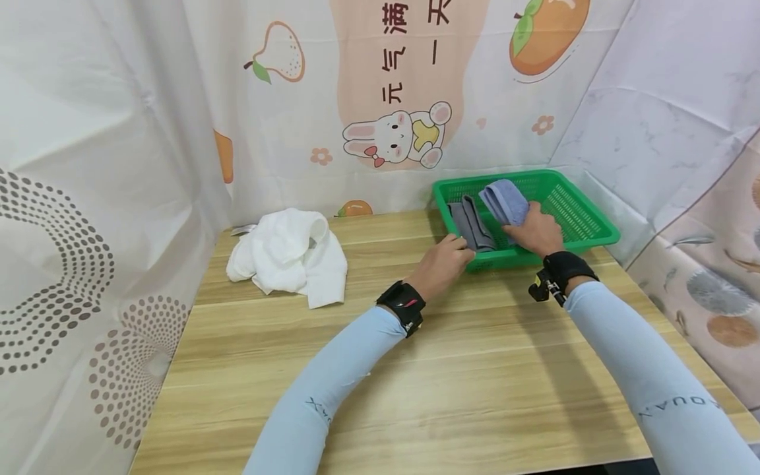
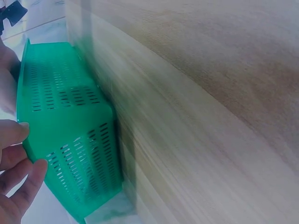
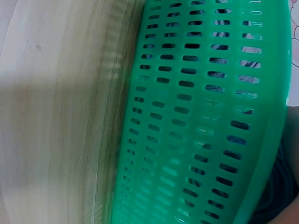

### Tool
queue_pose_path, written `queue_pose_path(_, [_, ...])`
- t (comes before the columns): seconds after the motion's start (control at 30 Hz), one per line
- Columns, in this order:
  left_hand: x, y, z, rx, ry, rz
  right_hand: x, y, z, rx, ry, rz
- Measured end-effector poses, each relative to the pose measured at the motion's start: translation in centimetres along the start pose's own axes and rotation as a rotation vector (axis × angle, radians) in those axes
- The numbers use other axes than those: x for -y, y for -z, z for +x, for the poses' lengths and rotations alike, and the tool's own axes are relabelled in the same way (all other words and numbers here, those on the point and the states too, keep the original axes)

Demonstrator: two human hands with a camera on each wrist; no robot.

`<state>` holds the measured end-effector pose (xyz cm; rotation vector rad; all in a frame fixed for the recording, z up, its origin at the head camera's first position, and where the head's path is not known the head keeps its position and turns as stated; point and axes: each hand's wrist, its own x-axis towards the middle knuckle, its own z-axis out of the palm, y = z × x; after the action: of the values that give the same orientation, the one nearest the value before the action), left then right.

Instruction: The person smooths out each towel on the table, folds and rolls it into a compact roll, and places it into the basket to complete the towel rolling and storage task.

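Note:
My left hand (image 1: 442, 267) grips the near left corner of a green plastic basket (image 1: 594, 239), with fingertips at its rim in the left wrist view. Inside the basket, toward the left end, lies a folded grey cloth (image 1: 472, 224). My right hand (image 1: 539, 231) reaches over the near rim and holds a folded blue-purple cloth (image 1: 505, 201), which is tilted beside the grey one. In the right wrist view the slotted basket side (image 3: 196, 112) hides most of the cloths, and dark fabric (image 3: 278, 186) shows past the rim.
A crumpled white cloth (image 1: 287, 254) lies at the back left of the wooden table (image 1: 415, 396). Printed curtains (image 1: 285, 132) hang behind the table and on both sides. The basket stands at the back right, close to the curtain.

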<state>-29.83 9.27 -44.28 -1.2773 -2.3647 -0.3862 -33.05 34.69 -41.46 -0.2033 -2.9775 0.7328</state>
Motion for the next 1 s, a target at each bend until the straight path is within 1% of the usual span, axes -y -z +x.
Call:
queue_pose_path(0.27, [0.15, 0.12, 0.0, -0.021, -0.009, -0.017, 0.12, -0.27, 0.56, 0.015, -0.029, -0.043])
queue_pose_path(0.37, [0.17, -0.01, -0.03, -0.025, -0.016, -0.009, 0.14, -0.48, 0.66, 0.028, -0.042, -0.067])
queue_pose_path(0.57, [0.15, -0.28, -0.06, -0.018, -0.016, 0.008, 0.09, -0.89, 0.81, 0.055, -0.047, -0.113])
queue_pose_path(0.83, [0.14, -0.17, 0.03, -0.01, -0.015, 0.012, 0.65, -0.7, 0.6, 0.126, -0.056, -0.179])
queue_pose_path(1.0, [0.15, -0.05, -0.02, 0.002, -0.012, 0.003, 0.77, -0.91, 0.85, 0.135, -0.054, -0.225])
